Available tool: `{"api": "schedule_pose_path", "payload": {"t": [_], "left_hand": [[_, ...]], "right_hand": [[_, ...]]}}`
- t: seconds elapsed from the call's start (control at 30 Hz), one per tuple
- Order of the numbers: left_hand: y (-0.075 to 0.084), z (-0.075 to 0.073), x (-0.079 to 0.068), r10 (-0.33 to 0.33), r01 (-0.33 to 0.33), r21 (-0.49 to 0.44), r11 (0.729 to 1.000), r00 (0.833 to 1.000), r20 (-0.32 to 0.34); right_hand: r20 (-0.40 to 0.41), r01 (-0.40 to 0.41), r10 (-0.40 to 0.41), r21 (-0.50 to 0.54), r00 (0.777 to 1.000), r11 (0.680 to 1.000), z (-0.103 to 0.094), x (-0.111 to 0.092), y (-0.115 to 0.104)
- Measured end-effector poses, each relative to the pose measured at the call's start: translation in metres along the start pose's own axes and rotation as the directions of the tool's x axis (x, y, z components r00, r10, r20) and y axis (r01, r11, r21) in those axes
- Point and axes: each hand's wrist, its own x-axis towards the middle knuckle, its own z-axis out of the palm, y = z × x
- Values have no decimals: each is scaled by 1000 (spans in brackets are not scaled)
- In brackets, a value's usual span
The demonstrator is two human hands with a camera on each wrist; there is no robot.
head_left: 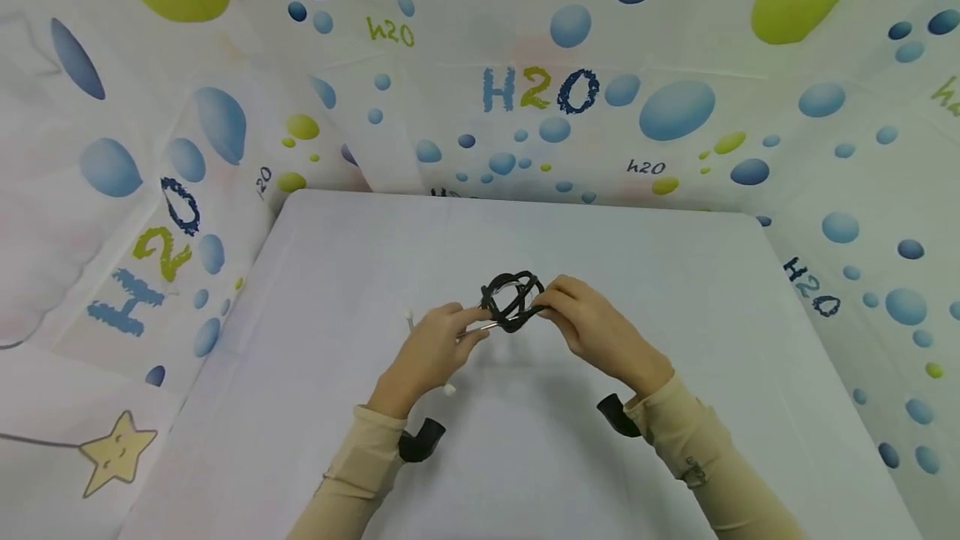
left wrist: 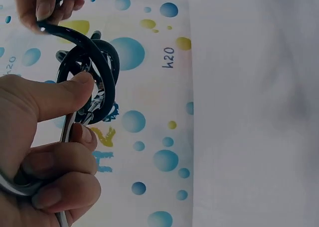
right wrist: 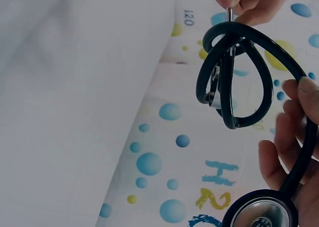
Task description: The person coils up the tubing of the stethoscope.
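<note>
- at far left, thin creased cloth point(head_left: 67, 382) printed with a yellow star point(head_left: 120, 452) and blue and lime blobs; it runs along the back and right too
- the white table point(head_left: 375, 240), smooth and matte, spreading beneath both hands
- left hand point(head_left: 431, 348), thumb and fingers gripping the shiny, slender metal tubes point(left wrist: 66, 129) of a stethoscope point(right wrist: 227, 87) and covering part of them; a pale ear tip point(head_left: 449, 389) shows below
- mid-scene, the stethoscope's glossy black tubing point(right wrist: 267, 85), looped into a loose round tangle, held up over the table between the hands
- right hand point(head_left: 592, 327), pinching the tubing; beside its palm, a steel chest piece point(right wrist: 261, 214), round and black-rimmed
- rightmost, a stubby black fitting point(head_left: 618, 415) and beige sleeve point(head_left: 738, 465)
</note>
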Motion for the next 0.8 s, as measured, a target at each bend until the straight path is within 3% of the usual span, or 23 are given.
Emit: {"api": "schedule_pose_path", "payload": {"t": [0.2, 0.3, 0.5, 0.8], "left_hand": [[8, 1, 1, 58, -57, -4, 998, 996, 62], [9, 0, -1, 85, -85, 7, 996, 994, 67], [9, -3, -3, 129, -129, 23, 991, 991, 23], [6, -4, -4, 104, -101, 50, 994, 992, -65]], "right_hand": [[-72, 46, -46, -6, 996, 999, -1, 6, 8], [-27, 19, -17, 88, 999, 996, 1, 7, 16], [112, -127, 104, 230, 988, 965, -4, 5, 25], [85, -105, 83, 296, 993, 949, -3, 5, 32]]}}
